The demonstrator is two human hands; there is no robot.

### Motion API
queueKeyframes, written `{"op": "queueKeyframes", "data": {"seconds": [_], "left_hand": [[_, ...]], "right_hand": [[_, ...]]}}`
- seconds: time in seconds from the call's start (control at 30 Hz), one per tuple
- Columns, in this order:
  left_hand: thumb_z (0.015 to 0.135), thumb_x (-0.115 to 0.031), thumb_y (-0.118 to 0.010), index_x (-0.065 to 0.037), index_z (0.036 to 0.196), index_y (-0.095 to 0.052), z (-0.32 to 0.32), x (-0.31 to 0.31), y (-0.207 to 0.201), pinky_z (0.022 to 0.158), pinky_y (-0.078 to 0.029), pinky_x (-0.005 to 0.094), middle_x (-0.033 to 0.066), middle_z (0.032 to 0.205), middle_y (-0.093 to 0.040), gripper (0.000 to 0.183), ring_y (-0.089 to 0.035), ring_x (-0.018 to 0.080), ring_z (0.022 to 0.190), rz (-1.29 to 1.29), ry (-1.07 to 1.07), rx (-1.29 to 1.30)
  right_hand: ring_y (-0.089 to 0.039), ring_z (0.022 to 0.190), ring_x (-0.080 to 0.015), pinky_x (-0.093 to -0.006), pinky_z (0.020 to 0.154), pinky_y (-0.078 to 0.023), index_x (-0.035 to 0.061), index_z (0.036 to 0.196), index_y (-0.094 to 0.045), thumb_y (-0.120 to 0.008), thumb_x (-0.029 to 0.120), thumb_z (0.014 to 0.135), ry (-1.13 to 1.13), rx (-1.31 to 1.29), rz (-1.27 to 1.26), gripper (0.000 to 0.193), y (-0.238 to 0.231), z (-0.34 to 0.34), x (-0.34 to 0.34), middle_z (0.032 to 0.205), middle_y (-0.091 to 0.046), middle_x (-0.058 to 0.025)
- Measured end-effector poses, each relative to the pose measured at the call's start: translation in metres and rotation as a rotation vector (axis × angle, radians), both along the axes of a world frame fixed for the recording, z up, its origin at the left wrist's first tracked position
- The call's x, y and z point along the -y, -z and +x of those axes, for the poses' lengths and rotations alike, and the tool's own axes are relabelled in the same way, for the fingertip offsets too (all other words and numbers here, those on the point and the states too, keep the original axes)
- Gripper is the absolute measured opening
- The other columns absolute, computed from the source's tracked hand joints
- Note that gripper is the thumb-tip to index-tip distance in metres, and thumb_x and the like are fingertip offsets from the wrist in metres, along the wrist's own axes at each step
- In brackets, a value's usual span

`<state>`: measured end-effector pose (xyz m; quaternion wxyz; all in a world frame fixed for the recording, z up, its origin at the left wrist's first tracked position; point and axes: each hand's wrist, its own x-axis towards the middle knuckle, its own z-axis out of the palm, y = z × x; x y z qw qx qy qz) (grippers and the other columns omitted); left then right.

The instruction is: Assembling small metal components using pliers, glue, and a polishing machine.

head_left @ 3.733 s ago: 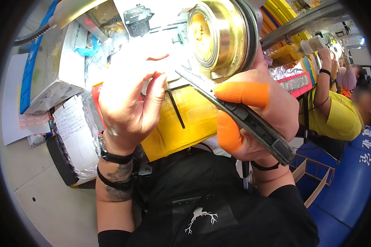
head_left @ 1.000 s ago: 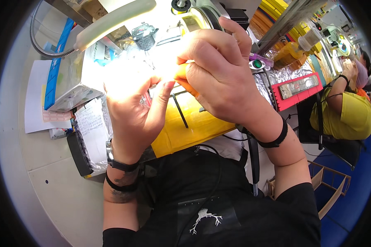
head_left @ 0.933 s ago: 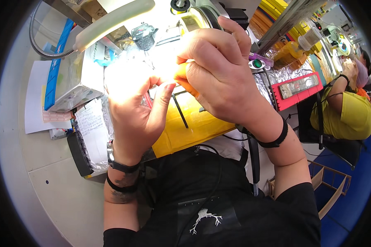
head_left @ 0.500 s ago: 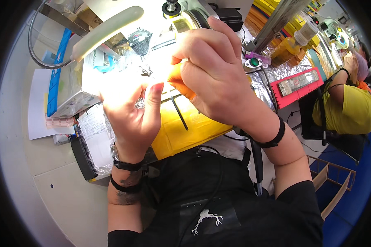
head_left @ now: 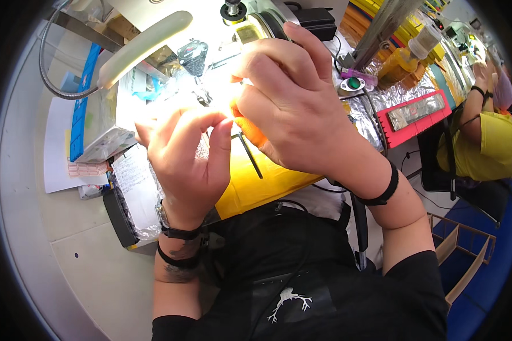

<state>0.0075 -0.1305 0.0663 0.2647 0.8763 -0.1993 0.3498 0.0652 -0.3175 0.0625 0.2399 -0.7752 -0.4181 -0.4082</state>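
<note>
Under a bright lamp glare, my two hands meet above a yellow work surface point(head_left: 284, 181). My left hand point(head_left: 189, 156) is closed, its thumb and forefinger pinched close to the right fingertips; anything between them is washed out by the light. Curled fingers close my right hand point(head_left: 296, 108), which has an orange covering point(head_left: 250, 132) at the thumb. What it grips is too small and overexposed to make out. Beneath the fingertips a thin black rod point(head_left: 250, 156) lies on the yellow surface. A dark tool-like piece point(head_left: 192, 57) stands beyond my left hand.
A pale curved lamp point(head_left: 145, 50) on a metal gooseneck hangs at the left, over a white box point(head_left: 111, 133). At the right are a red tray point(head_left: 418, 113), an amber bottle point(head_left: 397, 68) and a round green button point(head_left: 354, 83). A co-worker in yellow point(head_left: 475, 145) sits far right.
My left hand has shifted slightly right, its thumb and forefinger now pressed together beside the right fingertips. The right hand stays nearly in place, and the whole view has shifted a little.
</note>
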Motion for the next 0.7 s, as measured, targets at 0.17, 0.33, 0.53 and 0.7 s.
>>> {"op": "queueKeyframes", "data": {"seconds": [0.17,0.33,0.53,0.7], "left_hand": [[0.087,-0.010,-0.077,-0.010,0.090,-0.074,0.000,0.000,-0.002,0.088,-0.036,0.0364,0.0053,0.081,-0.068,0.004,-0.061,0.0232,0.077,0.061,-0.005,0.029],[0.092,-0.013,-0.076,-0.001,0.092,-0.073,0.003,-0.008,0.000,0.077,-0.043,0.0367,0.0120,0.083,-0.065,0.013,-0.058,0.0256,0.083,-0.263,0.103,-0.411],[0.092,-0.011,-0.076,0.000,0.091,-0.072,-0.003,-0.007,-0.009,0.081,-0.046,0.0313,0.0083,0.089,-0.064,0.012,-0.060,0.0192,0.086,-0.537,0.063,-0.580],[0.092,-0.015,-0.078,0.000,0.098,-0.075,0.002,-0.009,-0.006,0.083,-0.047,0.0301,0.0051,0.092,-0.067,0.016,-0.062,0.0181,0.087,-0.634,0.112,-0.642]], "right_hand": [[-0.054,0.122,-0.0239,-0.0499,0.122,-0.027,0.0112,0.082,-0.067,-0.075,0.017,0.077,0.005,0.017,-0.039,0.011,0.001,0.001,0.003,0.110,-0.065,-0.0031],[-0.054,0.121,-0.0237,-0.0505,0.121,-0.029,0.0134,0.086,-0.069,-0.076,0.017,0.076,-0.023,-0.026,0.001,0.013,0.000,0.001,0.002,0.111,-0.065,-0.0020],[-0.056,0.118,-0.0241,-0.0516,0.119,-0.031,0.0148,0.087,-0.070,-0.078,0.017,0.076,-0.047,0.026,0.015,0.014,0.006,0.007,0.001,0.109,-0.066,-0.0008],[-0.056,0.119,-0.0245,-0.0542,0.119,-0.030,0.0140,0.088,-0.069,-0.079,0.017,0.077,-0.060,-0.022,0.014,0.015,0.006,0.004,0.007,0.111,-0.067,-0.0016]]}}
